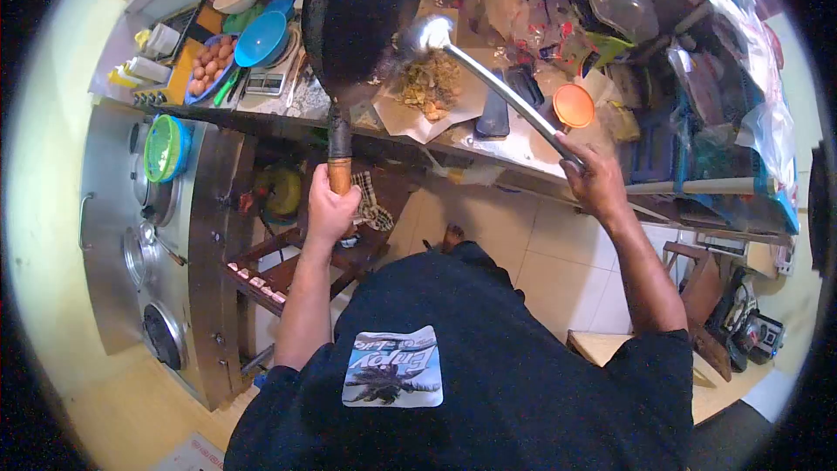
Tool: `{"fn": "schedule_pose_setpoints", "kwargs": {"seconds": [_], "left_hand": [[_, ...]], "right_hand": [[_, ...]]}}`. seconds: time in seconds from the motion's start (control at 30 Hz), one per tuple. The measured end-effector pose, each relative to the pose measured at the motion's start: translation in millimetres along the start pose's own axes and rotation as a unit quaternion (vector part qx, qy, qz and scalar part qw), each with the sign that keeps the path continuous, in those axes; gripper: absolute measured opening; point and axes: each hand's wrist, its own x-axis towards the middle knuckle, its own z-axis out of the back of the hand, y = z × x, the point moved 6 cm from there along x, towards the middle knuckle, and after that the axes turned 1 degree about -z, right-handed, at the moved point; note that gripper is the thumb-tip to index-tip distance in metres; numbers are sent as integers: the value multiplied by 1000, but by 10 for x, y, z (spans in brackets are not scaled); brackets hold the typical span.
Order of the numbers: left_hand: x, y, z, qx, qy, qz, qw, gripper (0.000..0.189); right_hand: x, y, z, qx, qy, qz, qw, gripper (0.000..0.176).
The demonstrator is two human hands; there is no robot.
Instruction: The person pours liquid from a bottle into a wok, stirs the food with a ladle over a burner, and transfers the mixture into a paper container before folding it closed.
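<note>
My left hand (333, 208) is wrapped round the wooden handle of a black wok (362, 26). The wok is tilted steeply over the counter, its dark side towards the right. My right hand (595, 176) grips the end of a long-handled metal ladle (506, 92). Its shiny head is close to the wok's right edge, with glare hiding its exact shape. Beneath them a heap of brownish cooked food (430, 87) lies on a sheet of wrapping paper (418, 129). Part of the heap's far side is blurred.
Left of the wok are a blue bowl (261, 38), a kitchen scale (268, 80) and a basket of eggs (209, 68). An orange-lidded container (574, 106) and a dark phone-like slab (493, 113) lie right of the food. A steel stove (131, 235) stands far left.
</note>
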Motion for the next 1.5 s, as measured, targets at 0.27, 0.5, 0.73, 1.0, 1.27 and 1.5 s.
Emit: {"fn": "schedule_pose_setpoints", "kwargs": {"seconds": [0.27, 0.5, 0.73, 1.0, 1.27, 1.5], "left_hand": [[39, 46, -39, -17, 4, -13, 1000, 28], [121, 51, -40, -35, 5, 21, 999, 27], [116, -84, 54, -31, 4, 45, 999, 27], [146, -129, -12, -33, 6, 34, 999, 27], [160, -39, 55, -33, 2, 50, 998, 28], [133, -55, 16, -42, -2, 63, 997, 27]], "right_hand": [[123, 223, -102, -41, -24, 89, 995, 48], [-9, 436, -71, 47, -39, 96, 993, 52], [118, -14, 46, -97, -26, 56, 993, 45], [245, 440, -22, 67, -32, 142, 987, 48], [177, 189, 117, 92, -59, 86, 990, 49], [191, 146, -48, -53, -19, 138, 989, 51]]}}
